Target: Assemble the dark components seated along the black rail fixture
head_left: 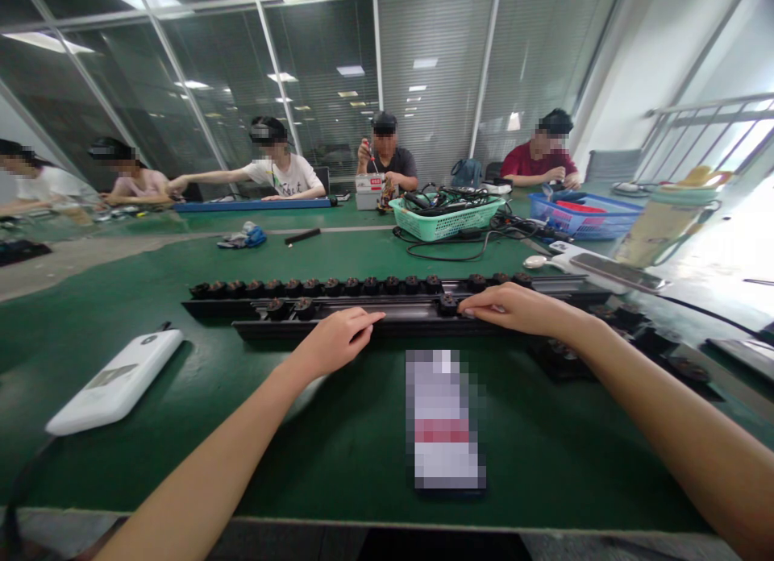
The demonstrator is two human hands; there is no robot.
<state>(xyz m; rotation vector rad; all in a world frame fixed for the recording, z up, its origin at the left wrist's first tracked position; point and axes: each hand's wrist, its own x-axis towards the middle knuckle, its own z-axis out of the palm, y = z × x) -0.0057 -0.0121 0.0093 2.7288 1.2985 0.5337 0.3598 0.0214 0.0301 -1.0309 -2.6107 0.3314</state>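
Two long black rails lie side by side across the green table. The near rail point(387, 329) carries two small black modules point(304, 308) with brownish tops toward its left end. My left hand point(344, 335) rests at this rail's front edge, index finger stretched out along it, nothing held. Another small black module point(447, 305) sits in the rail further right. Against its right side are the closed fingertips of my right hand point(513, 307); the exact grip is partly hidden. Behind, the far rail point(209, 306) bears a row of several similar modules.
A phone point(444, 424) lies in front of me, a white power bank point(114, 384) at left. More black modules point(622, 315) lie right. Beyond are a green basket point(447, 218) of cables, a blue basket point(584, 218) and a bottle point(668, 222). Several people work across the table.
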